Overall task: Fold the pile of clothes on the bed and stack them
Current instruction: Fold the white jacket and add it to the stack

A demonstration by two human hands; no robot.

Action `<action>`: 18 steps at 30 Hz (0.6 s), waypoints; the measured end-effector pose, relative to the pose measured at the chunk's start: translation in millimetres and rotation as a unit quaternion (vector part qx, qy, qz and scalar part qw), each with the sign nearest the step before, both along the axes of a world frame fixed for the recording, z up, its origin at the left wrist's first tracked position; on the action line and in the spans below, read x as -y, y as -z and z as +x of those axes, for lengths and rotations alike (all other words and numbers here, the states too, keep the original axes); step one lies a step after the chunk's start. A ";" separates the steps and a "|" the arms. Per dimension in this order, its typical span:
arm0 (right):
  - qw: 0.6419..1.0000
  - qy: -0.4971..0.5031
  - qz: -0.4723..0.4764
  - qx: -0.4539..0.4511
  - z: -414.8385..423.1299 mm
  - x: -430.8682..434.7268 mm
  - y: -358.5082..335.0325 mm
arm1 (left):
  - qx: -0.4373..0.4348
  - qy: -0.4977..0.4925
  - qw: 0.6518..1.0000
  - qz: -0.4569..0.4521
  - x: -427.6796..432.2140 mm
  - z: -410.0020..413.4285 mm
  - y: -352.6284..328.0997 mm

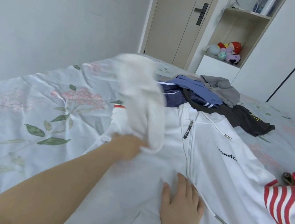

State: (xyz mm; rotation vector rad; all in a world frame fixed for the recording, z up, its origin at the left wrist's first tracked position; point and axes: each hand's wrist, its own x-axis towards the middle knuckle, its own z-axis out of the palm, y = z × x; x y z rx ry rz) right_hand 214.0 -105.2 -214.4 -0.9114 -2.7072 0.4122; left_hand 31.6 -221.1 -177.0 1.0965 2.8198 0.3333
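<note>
Pale walls, a closed door (pixel 174 18) and a shelf (pixel 238 39) of soft toys (pixel 229 49) stand behind a bed (pixel 22 130) with a floral cover. A white hoodie (pixel 218 182) lies front-up across the near part of the bed with its zip (pixel 188 132) closed. The pile (pixel 213 95) of blue, grey and dark clothes waits further back, just beyond the hoodie's collar.

The left hand (pixel 129 146) grips a raised length of the hoodie's white cloth. This is probably a sleeve, but motion blur hides which part it is and how the fingers lie around it. The right hand (pixel 182 203) rests flat on the chest beside the zip, with its fingers (pixel 182 182) straight and slightly apart, pinning the body down. A red-and-white striped piece (pixel 282 208) lies at the right edge; whether it is the other cuff or a separate garment I cannot tell.

The hoodie looks light and thoroughly soft. It will sag and crease wherever it is unsupported, so a flat palm on the body while the other hand carries cloth across seems the sound approach. Good places to hold it are the cuff or the shoulder seam for the sleeves, then the hem with both hands for the final fold. The metal-tipped drawcord (pixel 205 201) trails loose over the front and should be tucked in, or it will slide out of the fold. The fold looks barely begun, and no stack shows.
</note>
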 end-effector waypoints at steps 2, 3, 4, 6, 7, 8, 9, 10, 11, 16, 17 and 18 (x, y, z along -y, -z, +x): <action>0.993 0.026 -0.073 -0.087 2.3 -1.0 -2.1 | 0.048 0.008 0.996 -0.080 7.3 6.9 21.6; 0.985 0.038 -0.108 -0.128 2.6 -2.3 -2.0 | 0.058 0.014 0.996 -0.072 12.4 8.9 27.1; 0.977 0.048 -0.136 -0.156 2.2 -3.8 -2.2 | 0.065 0.018 0.996 -0.051 17.9 9.7 31.3; 0.965 0.060 -0.172 -0.189 2.3 -6.5 -1.5 | 0.063 0.017 0.998 -0.008 25.5 13.1 36.3; 0.956 0.066 -0.192 -0.210 2.9 -7.5 -1.0 | 0.049 0.011 0.999 0.002 27.5 16.1 39.0; 0.945 0.074 -0.214 -0.235 3.4 -8.1 -1.2 | 0.032 0.004 0.999 0.007 28.4 19.4 41.7; 0.931 0.086 -0.239 -0.261 3.7 -9.1 -1.7 | 0.016 -0.005 1.000 0.008 28.2 22.7 44.1; 0.915 0.104 -0.265 -0.285 3.3 -11.9 -2.8 | 0.001 -0.012 1.000 0.011 27.6 24.9 46.0; 0.896 0.130 -0.295 -0.306 1.7 -16.6 -5.1 | -0.008 -0.016 1.000 0.015 26.9 26.0 46.9; 0.713 0.287 -0.489 -0.411 -8.2 -70.6 -34.6 | 0.002 -0.032 0.998 0.062 26.9 24.9 48.1; 0.669 0.306 -0.529 -0.423 -10.3 -84.2 -41.0 | 0.010 -0.034 0.997 0.074 26.5 25.1 47.3; 0.637 0.310 -0.565 -0.424 -11.8 -95.2 -47.4 | 0.019 -0.040 0.995 0.089 25.6 24.5 47.0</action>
